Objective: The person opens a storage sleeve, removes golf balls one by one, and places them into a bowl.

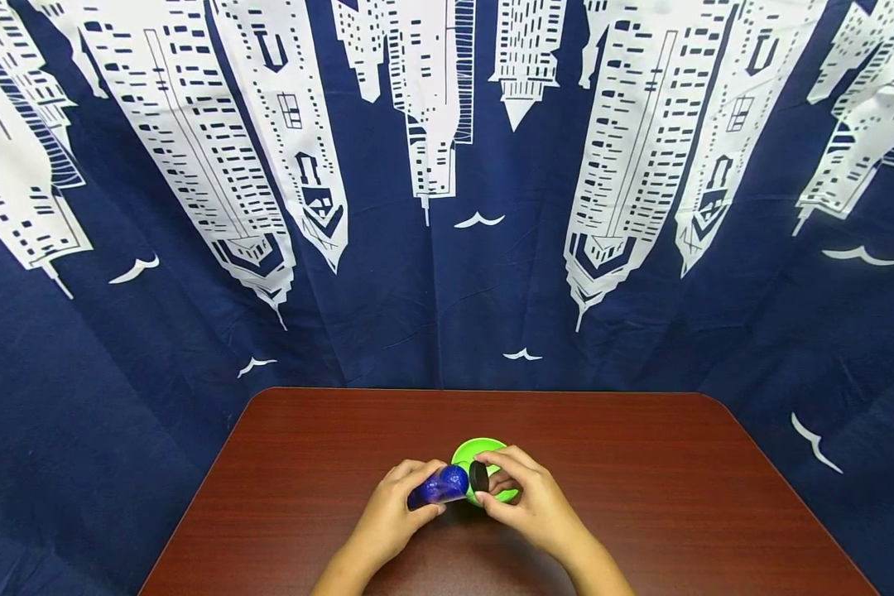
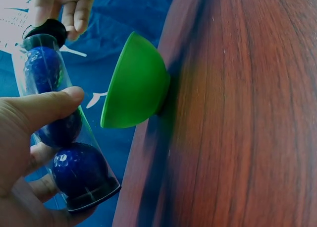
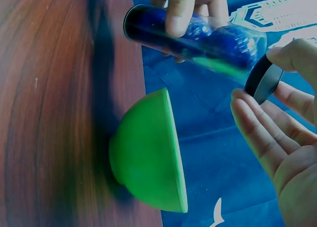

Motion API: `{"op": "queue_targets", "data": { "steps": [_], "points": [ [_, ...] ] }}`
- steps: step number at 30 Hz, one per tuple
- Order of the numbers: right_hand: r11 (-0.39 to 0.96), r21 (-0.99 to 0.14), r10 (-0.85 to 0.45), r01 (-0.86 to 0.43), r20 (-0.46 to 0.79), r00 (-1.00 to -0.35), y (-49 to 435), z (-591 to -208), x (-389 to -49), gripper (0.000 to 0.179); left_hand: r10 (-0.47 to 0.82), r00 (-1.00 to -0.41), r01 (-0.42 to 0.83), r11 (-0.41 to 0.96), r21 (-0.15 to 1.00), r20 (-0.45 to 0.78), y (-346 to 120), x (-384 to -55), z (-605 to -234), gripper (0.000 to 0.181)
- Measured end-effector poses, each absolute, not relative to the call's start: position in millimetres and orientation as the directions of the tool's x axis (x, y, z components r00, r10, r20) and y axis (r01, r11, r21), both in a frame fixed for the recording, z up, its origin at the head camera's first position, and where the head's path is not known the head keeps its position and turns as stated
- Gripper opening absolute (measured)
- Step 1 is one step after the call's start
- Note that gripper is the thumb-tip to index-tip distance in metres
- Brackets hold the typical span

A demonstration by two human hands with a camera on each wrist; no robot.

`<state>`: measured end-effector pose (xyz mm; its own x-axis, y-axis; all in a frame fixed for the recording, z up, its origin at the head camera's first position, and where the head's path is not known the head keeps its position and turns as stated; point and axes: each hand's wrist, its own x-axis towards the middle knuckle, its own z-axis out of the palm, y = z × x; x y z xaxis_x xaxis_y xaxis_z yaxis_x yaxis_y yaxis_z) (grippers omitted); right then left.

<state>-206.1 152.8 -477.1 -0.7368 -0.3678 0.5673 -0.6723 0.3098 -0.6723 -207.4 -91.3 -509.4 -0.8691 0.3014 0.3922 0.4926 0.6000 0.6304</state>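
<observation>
My left hand [image 1: 395, 509] grips a clear tube [image 2: 91, 125] from the side, its thumb across the wall. Inside sit three blue golf balls [image 2: 79, 168] in a row, and a black base closes the tube's lower end. A round black cap [image 3: 265, 78] is pinched between the thumb and fingers of my right hand [image 1: 532, 501]. That cap is at the tube's mouth, tilted against it; whether the two touch, I cannot tell. Just behind the hands a green bowl [image 3: 148, 152] stands upright on the table, partly covered by the right hand in the head view.
The reddish-brown wooden table [image 1: 305, 447] has rounded far corners. Beyond its back edge hangs a dark blue cloth [image 1: 387, 331] printed with white buildings and birds.
</observation>
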Motion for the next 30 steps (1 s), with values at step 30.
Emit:
{"op": "queue_targets", "data": {
  "steps": [30],
  "points": [
    [0.604,-0.545,-0.253,-0.581,0.561,-0.789,199.2,-480.1,-224.4,0.05,0.134,-0.932,0.36,0.459,0.812,0.338,-96.7,-214.1,-508.9,0.056]
  ]
}}
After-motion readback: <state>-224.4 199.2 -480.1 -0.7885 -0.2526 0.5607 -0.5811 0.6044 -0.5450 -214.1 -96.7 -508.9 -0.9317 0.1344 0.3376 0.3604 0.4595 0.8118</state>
